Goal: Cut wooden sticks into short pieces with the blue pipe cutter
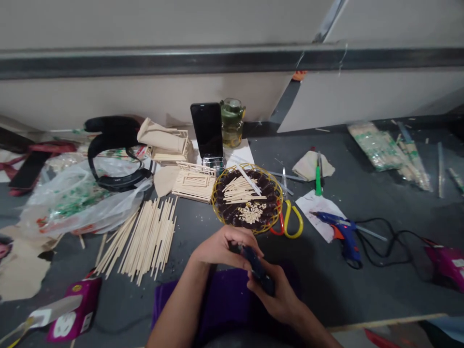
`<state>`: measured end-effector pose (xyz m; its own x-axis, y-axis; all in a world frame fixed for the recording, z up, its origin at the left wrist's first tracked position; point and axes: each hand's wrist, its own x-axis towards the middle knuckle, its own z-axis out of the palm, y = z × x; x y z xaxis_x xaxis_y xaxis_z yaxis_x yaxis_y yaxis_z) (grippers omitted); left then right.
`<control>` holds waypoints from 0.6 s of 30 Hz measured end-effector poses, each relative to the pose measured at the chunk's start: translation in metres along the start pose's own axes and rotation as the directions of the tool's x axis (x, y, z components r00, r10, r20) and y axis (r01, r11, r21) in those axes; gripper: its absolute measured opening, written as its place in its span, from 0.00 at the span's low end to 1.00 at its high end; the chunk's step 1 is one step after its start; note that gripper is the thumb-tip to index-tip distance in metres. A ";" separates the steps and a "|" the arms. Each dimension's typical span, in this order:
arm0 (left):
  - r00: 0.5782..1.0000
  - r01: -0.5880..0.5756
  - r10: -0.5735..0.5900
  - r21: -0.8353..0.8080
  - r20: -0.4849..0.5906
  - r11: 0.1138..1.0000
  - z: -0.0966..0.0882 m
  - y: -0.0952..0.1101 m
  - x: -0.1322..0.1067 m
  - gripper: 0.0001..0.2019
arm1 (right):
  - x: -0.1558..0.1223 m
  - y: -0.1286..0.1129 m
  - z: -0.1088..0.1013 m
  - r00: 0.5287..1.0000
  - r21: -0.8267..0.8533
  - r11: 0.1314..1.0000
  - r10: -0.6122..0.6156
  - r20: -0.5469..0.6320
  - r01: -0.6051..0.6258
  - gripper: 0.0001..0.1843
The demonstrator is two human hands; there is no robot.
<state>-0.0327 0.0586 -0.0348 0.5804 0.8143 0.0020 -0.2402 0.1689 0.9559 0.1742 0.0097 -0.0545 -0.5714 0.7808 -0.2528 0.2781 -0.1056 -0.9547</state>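
- Grey floor [362,290] runs back to a pale wall [108,96] with a dark band across it; craft clutter covers most of the floor.
- Work so far, as a judgement: two small stick frames look assembled, one [194,181] at 9 o'clock of the woven basket [213,200], the other [170,147] further back at 10 o'clock with cloth draped on it; short cut sticks [239,191] and tiny chips [252,212] lie in the basket.
- What looks left: a fan of long uncut sticks [145,239] at 8 o'clock of the basket, and sealed stick packs [380,145] well apart at 2 o'clock.
- A dark blue tool [255,266] sits at 6 o'clock of the basket, above a purple cloth [224,299]; its kind is too blurred to tell.
- The left hand [221,249] comes in from 7 o'clock, palm down, fingers curled over the tool's upper end; it is grasping the tool.
- The right hand [279,295] comes in from 5 o'clock, wrist low, fingers wrapped round the tool's lower end; it too is closed on the tool.
- Both forearms meet in a shallow V over the cloth.
- Round about: scissors [290,222] touch the basket at 4 o'clock; a blue glue gun [342,232] rests on paper at 3 o'clock; a phone [207,130] stands upright at 12 o'clock with a jar [232,123] just beside it.
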 end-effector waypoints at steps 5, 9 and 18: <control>0.999 0.011 -0.015 -0.115 -0.036 0.993 0.003 -0.001 -0.002 0.14 | -0.003 -0.004 0.003 1.000 -0.005 1.000 -0.024 0.001 0.024 0.08; 0.999 0.015 -0.019 -0.128 -0.026 0.992 0.004 -0.003 -0.004 0.16 | -0.007 0.001 0.008 1.000 -0.026 1.000 0.007 0.000 -0.007 0.09; 0.997 -0.069 0.064 -0.135 -0.038 0.988 0.005 -0.014 0.000 0.19 | -0.002 0.061 0.013 0.986 -0.150 0.985 0.101 0.131 -0.081 0.11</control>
<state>-0.0255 0.0532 -0.0463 0.5340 0.8438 0.0525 -0.3825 0.1858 0.9051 0.1824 -0.0059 -0.1138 -0.6362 0.6789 -0.3665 0.4365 -0.0749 -0.8966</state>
